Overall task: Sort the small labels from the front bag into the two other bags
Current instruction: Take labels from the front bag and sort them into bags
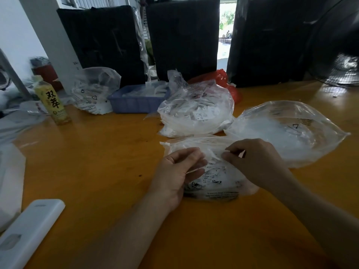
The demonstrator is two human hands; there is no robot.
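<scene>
The front bag (213, 189), clear plastic with black print, lies on the orange table and holds small white labels. My left hand (178, 171) has its fingers curled and pinches labels at the bag's left side. My right hand (256, 160) reaches in from the right, and its fingertips pinch a small white label (214, 157) over the bag's mouth. Behind stand two more clear bags: one (196, 113) heaped with white labels at centre, and one (291, 131) at the right with only a few labels inside.
A blue tray (136, 101) and another clear bag (95, 90) sit at the back left beside a yellow drink bottle (53, 101). A red bag (231, 84) and dark upright panels (184, 35) line the rear. A white device (29, 230) lies front left, a fan (342, 68) far right.
</scene>
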